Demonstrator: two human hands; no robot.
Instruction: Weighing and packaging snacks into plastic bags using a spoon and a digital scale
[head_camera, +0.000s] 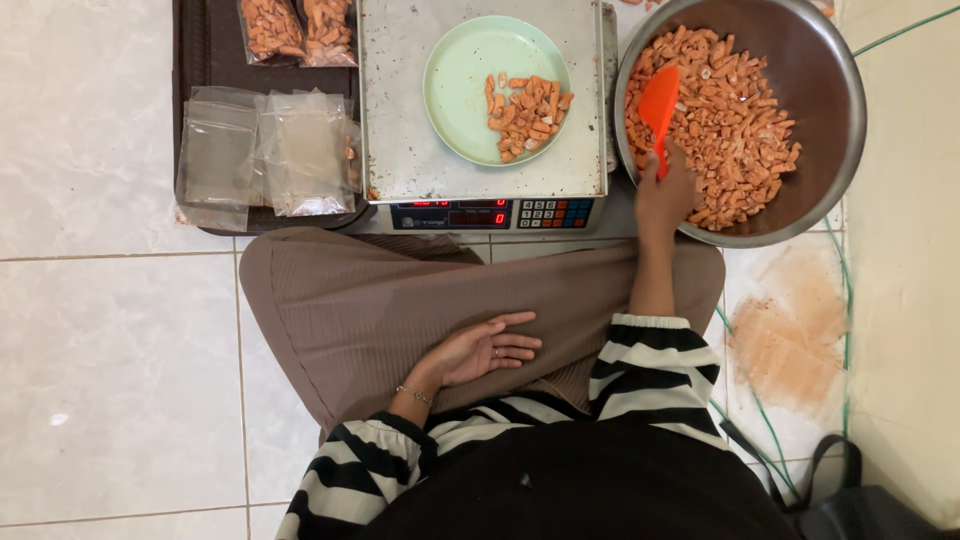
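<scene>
We see the orange scoop (659, 108) standing in the big steel bowl (835, 130), its blade pushed into the heap of orange snack sticks (730, 120) at the bowl's left side. The scoop's long axis runs from the blade, at the far end, down to the handle nearest us, and our right hand (665, 195) is clenched round that handle at the bowl's near rim. The scoop is bright orange plastic, flat and rounded at the blade. Our right hand is on it; our left hand (485, 350) lies well apart, resting loose and palm up on the brown trousers (350, 310) of the lap, grasping nothing.

Just left of the bowl, touching or nearly so, sits the scale (420, 150) with its metal platform. A pale green plate (460, 70) rests on the platform, and a small pile of the same sticks (528, 115) lies on the plate's right half. Left of the scale, a dark tray (200, 45) carries empty clear bags (265, 150) at its near edge and two filled bags (298, 28) at its far edge. All of it stands on the white tiled floor (100, 350).
</scene>
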